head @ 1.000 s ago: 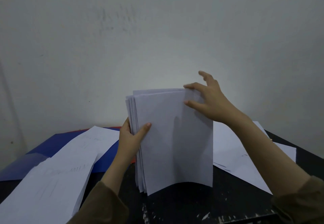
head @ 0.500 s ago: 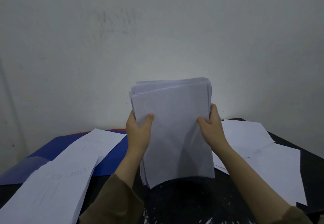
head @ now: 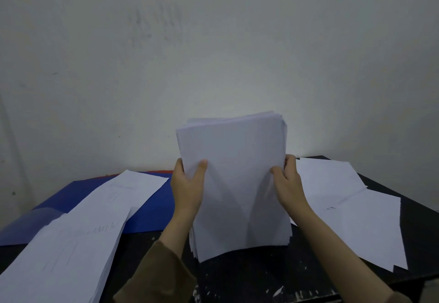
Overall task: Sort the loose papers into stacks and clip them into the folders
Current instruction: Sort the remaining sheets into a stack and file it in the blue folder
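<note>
Stack: the paper stack [head: 234, 184] stands upright above the middle of the black tabletop [head: 256, 276], held by both side edges; its lower edge is near the front of the tabletop, and I cannot tell if it touches.
Left hand: the left hand [head: 187, 188] grips the left edge of the stack, thumb on the front sheet, fingers hidden behind.
Right hand: the right hand [head: 288, 185] grips the right edge in the same way, thumb in front.
What just changed: a second ago the right hand was open at the top right corner of the stack and only the left hand held it; half a second ago it had come down to the right edge. Now both hands clamp the sides as then, and the stack looks a little higher in the view.
Edges: the top edges are still slightly fanned, not flush.
Meaning for the task: I judge this is the squaring step, tapping the sheets even before clipping; no sheet is in a folder yet.
Loose papers, left: sheets [head: 78, 229] lie over the left part of the tabletop, reaching the front left corner.
Folder: a blue folder [head: 152, 205] lies flat under them, toward the back left edge.
Loose papers, right: more sheets [head: 351, 210] lie spread toward the right edge.
</note>
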